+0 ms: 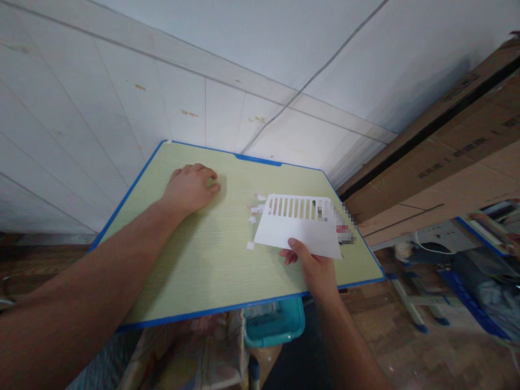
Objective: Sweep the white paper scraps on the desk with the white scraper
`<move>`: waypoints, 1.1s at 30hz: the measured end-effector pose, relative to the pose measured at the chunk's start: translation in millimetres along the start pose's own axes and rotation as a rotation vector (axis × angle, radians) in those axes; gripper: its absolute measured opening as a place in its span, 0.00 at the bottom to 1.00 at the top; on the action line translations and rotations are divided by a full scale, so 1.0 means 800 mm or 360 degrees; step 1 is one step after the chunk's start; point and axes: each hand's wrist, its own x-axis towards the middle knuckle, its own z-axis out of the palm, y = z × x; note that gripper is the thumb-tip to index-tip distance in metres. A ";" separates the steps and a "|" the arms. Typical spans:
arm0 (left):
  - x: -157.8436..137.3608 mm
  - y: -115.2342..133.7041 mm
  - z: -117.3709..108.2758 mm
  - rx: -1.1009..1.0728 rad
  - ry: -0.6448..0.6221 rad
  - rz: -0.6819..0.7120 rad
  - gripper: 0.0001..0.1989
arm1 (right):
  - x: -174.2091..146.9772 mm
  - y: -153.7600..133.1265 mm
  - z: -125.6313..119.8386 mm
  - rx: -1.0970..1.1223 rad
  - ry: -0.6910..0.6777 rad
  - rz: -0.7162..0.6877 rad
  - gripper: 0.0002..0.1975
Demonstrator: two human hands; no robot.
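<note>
Right hand grips a white slotted card at its near edge, with the thumb pressed on the upper face and the fingers bent beneath. The card is positioned over the right half of the table; whether it touches the tabletop cannot be determined. A row of elongated slots runs along the far edge of the card, and the tabletop shows through several of them.

Left hand is positioned palm down at the far left portion of the table, fingers loosely bent and thumb set apart from them. Contact between its palm and the surface cannot be confirmed.

Small paper scraps lie just beside the left edge of the card. A pixelated patch at the card's right side obscures the items there.

The tabletop is pale green with a blue rim. Below its near edge is a teal bin. Behind its far edge stands a white panelled wall, crossed diagonally by a grey cable. Brown cardboard stands to the right.
</note>
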 end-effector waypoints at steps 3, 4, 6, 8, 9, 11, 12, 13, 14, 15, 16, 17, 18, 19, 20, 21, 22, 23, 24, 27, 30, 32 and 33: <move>0.000 -0.001 0.000 -0.0005 -0.0005 0.0005 0.30 | 0.000 -0.001 0.000 -0.0008 -0.0008 -0.0010 0.18; 0.000 -0.002 0.001 -0.0005 -0.0002 0.0007 0.29 | -0.001 -0.002 0.000 -0.0028 -0.0017 -0.0019 0.18; 0.001 -0.003 0.002 0.0003 0.0010 0.0010 0.28 | -0.002 -0.003 -0.001 -0.0064 -0.0044 -0.0025 0.18; 0.002 -0.005 0.003 0.0021 0.0016 0.0012 0.27 | -0.004 -0.006 -0.002 -0.0064 -0.0080 -0.0008 0.17; 0.003 -0.005 0.003 0.0025 0.0016 0.0013 0.27 | -0.005 -0.007 -0.003 -0.0055 -0.0094 0.0001 0.16; 0.003 -0.005 0.004 0.0019 0.0013 0.0014 0.28 | -0.006 -0.010 -0.004 -0.0032 -0.0112 0.0015 0.16; 0.003 -0.005 0.004 0.0015 0.0012 0.0014 0.28 | -0.007 -0.011 -0.005 -0.0023 -0.0116 0.0019 0.16; 0.003 -0.005 0.004 0.0010 0.0011 0.0014 0.28 | -0.008 -0.011 -0.005 -0.0022 -0.0119 0.0019 0.16; 0.003 -0.005 0.004 0.0007 0.0011 0.0016 0.28 | -0.008 -0.011 -0.005 -0.0029 -0.0121 0.0018 0.16; 0.003 -0.005 0.004 0.0004 0.0011 0.0017 0.28 | -0.009 -0.010 -0.004 -0.0039 -0.0127 0.0015 0.16; 0.003 -0.005 0.004 0.0002 0.0014 0.0017 0.27 | -0.009 -0.009 -0.004 -0.0051 -0.0136 0.0007 0.16; 0.003 -0.005 0.004 0.0002 0.0017 0.0015 0.27 | -0.009 -0.007 -0.003 -0.0061 -0.0149 -0.0007 0.17; 0.003 -0.005 0.004 0.0003 0.0019 0.0014 0.27 | -0.008 -0.005 -0.003 -0.0066 -0.0168 -0.0022 0.17; 0.002 -0.006 0.004 0.0008 0.0020 0.0013 0.27 | -0.007 -0.003 -0.004 -0.0068 -0.0193 -0.0035 0.18; 0.002 -0.006 0.005 0.0013 0.0022 0.0013 0.27 | -0.006 -0.002 -0.005 -0.0069 -0.0216 -0.0045 0.18; 0.002 -0.006 0.004 0.0018 0.0023 0.0013 0.27 | -0.004 -0.001 -0.007 -0.0075 -0.0234 -0.0046 0.18; 0.002 -0.006 0.004 0.0019 0.0024 0.0017 0.27 | -0.002 0.000 -0.010 -0.0086 -0.0253 -0.0035 0.18; 0.002 -0.006 0.004 0.0015 0.0026 0.0021 0.27 | 0.001 0.000 -0.012 -0.0095 -0.0267 -0.0021 0.18; 0.001 -0.005 0.003 0.0008 0.0026 0.0020 0.27 | 0.003 -0.001 -0.015 -0.0100 -0.0277 -0.0008 0.17; 0.001 -0.004 0.002 -0.0012 0.0016 0.0011 0.27 | 0.007 -0.002 -0.020 -0.0082 -0.0317 0.0014 0.17; 0.002 -0.004 0.002 -0.0021 0.0020 0.0014 0.27 | 0.008 -0.002 -0.020 -0.0066 -0.0346 0.0044 0.16; 0.002 -0.005 0.003 -0.0021 0.0022 0.0020 0.28 | 0.008 -0.003 -0.019 -0.0048 -0.0327 0.0062 0.15; 0.002 -0.005 0.003 -0.0021 0.0021 0.0020 0.28 | 0.009 -0.003 -0.019 -0.0032 -0.0312 0.0066 0.14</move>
